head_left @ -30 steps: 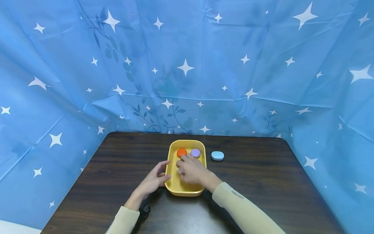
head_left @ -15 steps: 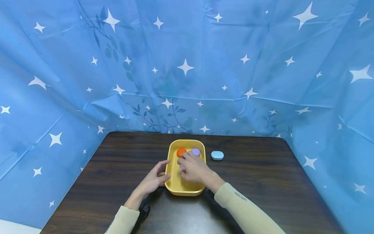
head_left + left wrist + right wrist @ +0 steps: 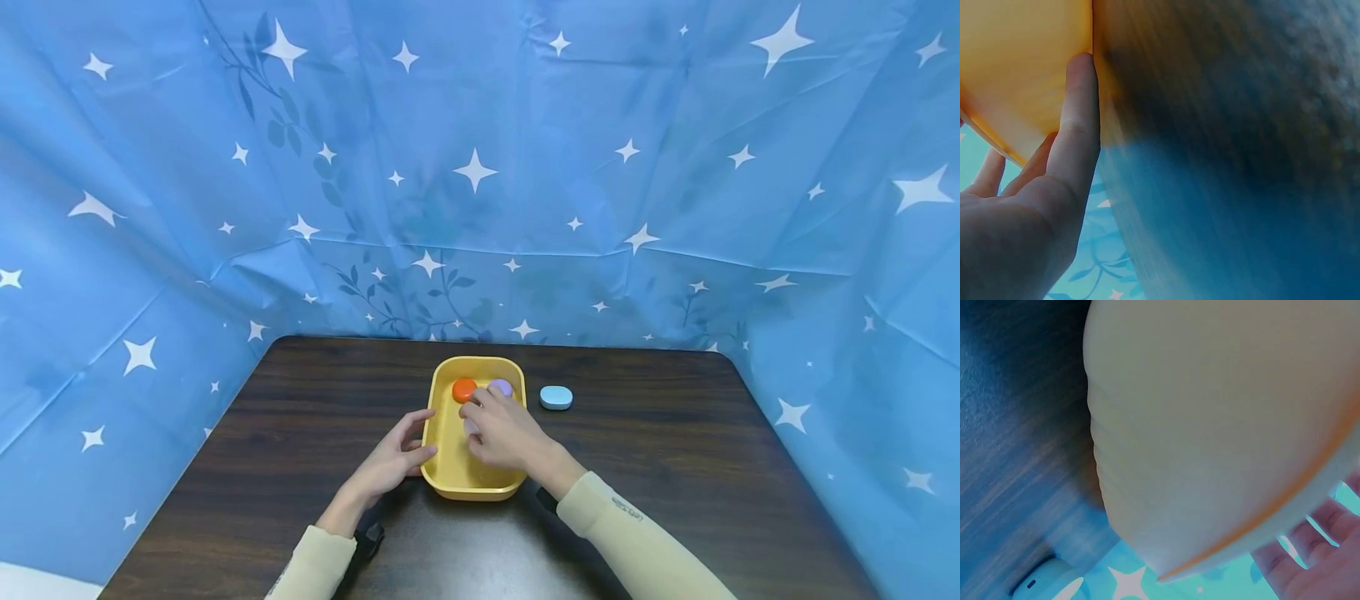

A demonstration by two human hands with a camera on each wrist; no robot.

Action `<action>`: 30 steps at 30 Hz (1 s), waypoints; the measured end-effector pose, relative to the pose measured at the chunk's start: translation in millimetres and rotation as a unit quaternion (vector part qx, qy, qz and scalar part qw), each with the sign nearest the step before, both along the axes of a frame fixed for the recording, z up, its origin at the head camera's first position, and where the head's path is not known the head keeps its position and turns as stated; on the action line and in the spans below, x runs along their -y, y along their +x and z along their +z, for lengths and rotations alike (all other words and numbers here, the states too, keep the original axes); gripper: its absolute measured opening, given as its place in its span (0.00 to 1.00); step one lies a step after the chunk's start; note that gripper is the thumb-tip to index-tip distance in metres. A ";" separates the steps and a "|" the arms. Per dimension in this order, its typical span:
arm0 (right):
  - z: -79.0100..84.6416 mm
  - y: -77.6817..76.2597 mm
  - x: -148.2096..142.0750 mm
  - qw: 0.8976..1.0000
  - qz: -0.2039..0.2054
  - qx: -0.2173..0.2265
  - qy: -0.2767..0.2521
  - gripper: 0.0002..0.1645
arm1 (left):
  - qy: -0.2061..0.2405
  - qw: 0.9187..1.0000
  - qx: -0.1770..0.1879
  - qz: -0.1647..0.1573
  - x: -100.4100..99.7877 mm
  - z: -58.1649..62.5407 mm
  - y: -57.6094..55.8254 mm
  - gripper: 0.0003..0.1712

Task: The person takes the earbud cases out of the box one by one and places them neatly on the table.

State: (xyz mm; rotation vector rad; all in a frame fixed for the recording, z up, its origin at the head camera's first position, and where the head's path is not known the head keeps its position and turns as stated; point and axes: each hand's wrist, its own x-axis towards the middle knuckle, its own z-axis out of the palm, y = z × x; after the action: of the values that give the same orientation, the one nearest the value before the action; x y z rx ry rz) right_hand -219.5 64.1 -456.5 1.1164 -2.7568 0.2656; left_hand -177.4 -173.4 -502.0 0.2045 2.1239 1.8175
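A yellow rectangular tray (image 3: 450, 479) stands on the dark table. My left hand (image 3: 388, 461) rests against its left wall, fingers and thumb spread along the side; in the left wrist view a finger (image 3: 1075, 125) lies straight against the yellow wall. My right hand (image 3: 504, 432) is inside the tray, fingers bent, and pinches a small pale lilac rounded thing (image 3: 470, 427), mostly hidden by the fingers. Just beyond it in the tray lie an orange round thing (image 3: 464, 390) and a purple round thing (image 3: 500, 387). The right wrist view shows fingers (image 3: 1310, 550) past the tray wall.
Right of the tray, a light blue oval case (image 3: 557, 397) sits on the brown wood table (image 3: 660, 467). A blue curtain (image 3: 570, 167) with white stars surrounds the table's back and sides.
My right hand has shifted slightly to the right within the tray, the pale lilac thing moving with it. The left hand stays against the tray wall.
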 end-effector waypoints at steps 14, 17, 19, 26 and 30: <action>12.3 5.0 -11.9 0.997 0.007 -0.046 -0.056 0.08 | -0.003 1.000 0.000 0.006 -2.2 4.4 -0.2 0.35; 14.0 5.2 -16.4 0.997 -0.003 -0.040 -0.064 0.10 | 0.000 1.000 -0.001 0.005 -2.1 4.3 0.3 0.35; 15.4 5.6 -19.7 0.997 -0.006 -0.037 -0.074 0.11 | 0.002 1.000 -0.001 0.005 -1.9 3.9 0.5 0.35; 18.4 6.7 -29.8 0.995 -0.029 -0.029 -0.090 0.14 | 0.005 1.000 -0.001 0.006 -1.4 2.9 0.6 0.36; 20.2 7.6 -34.5 0.994 -0.042 -0.025 -0.099 0.15 | 0.004 1.000 -0.002 0.004 -1.3 2.3 0.4 0.37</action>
State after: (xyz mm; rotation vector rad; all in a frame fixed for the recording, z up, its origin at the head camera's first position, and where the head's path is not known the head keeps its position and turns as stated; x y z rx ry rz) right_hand -211.8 98.6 -436.3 0.9417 -2.6568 0.4818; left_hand -177.0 -172.1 -499.8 0.2010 2.1237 1.8311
